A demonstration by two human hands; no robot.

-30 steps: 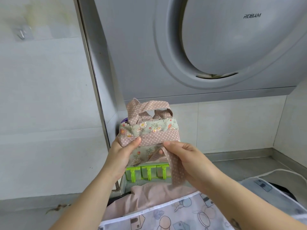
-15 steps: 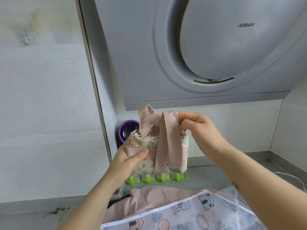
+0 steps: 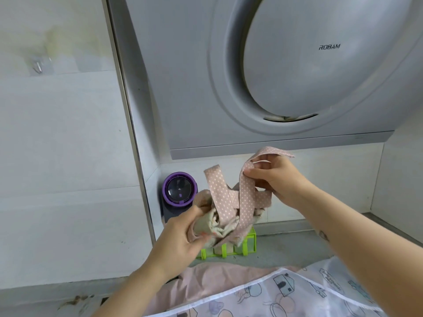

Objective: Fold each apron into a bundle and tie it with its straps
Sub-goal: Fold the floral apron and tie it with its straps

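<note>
Floral cotton apron bundle (image 3: 211,226): folded small and held in the air just above the lime-green plastic rack (image 3: 229,250), near the back-left corner of the counter (image 3: 286,245).

Left hand (image 3: 183,239): thumb and fingers curled round the bundle's left end, clamping the folds. Right hand (image 3: 277,181): pinching the pink white-dotted fabric strap (image 3: 229,197), raised up and to the right of the bundle.

Progress, my read: fold is done. Strap loops cross loosely over the bundle, with no tight knot visible, so the tie is roughly midway and needs cinching. Plain pink cloth (image 3: 206,284) and a translucent cartoon-print apron (image 3: 297,291) lie flat near the counter's front edge. They look unfolded, so likely still to do.

Clearance: the strap end sits just under the lower edge of the grey metal range hood (image 3: 206,76), so there's little headroom for pulling upward. Purple-ringed round canister (image 3: 179,189) is just behind and left of the bundle, wall close beyond. Open room is to the right over bare counter and back toward the person. I'd pull slack that way.
</note>
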